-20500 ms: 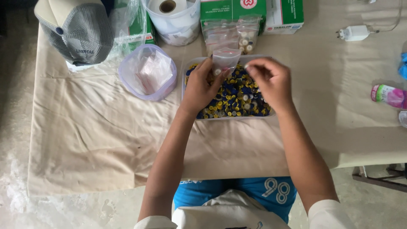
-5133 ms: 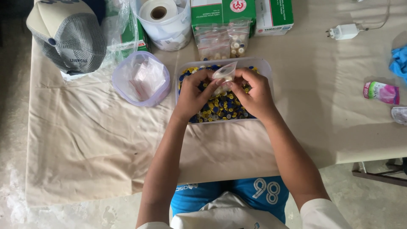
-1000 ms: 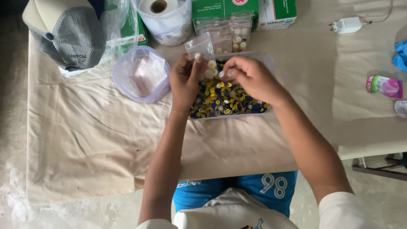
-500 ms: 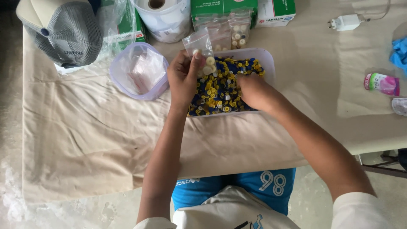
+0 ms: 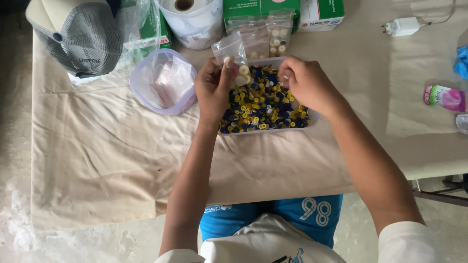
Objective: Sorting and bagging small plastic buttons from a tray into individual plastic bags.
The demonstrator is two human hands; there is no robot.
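Observation:
My left hand [image 5: 213, 87] holds a small clear plastic bag [image 5: 231, 50] with a few pale buttons in its bottom, above the left end of a clear tray [image 5: 312, 117] full of yellow, blue and white buttons [image 5: 263, 102]. My right hand [image 5: 306, 83] hovers over the tray's upper right part with its fingers pinched together; whether a button is between them is too small to tell.
A clear tub lined with plastic [image 5: 163, 82] sits left of the tray. Behind it are filled button bags [image 5: 273, 36], a paper roll [image 5: 187, 14], green boxes [image 5: 261, 7] and a grey cap [image 5: 80, 36]. A white charger [image 5: 404, 25] and a pink packet [image 5: 444, 96] lie at the right.
My right hand has come up out of the buttons towards the tray's upper edge. My left hand still holds the small bag, which now stands a little more upright.

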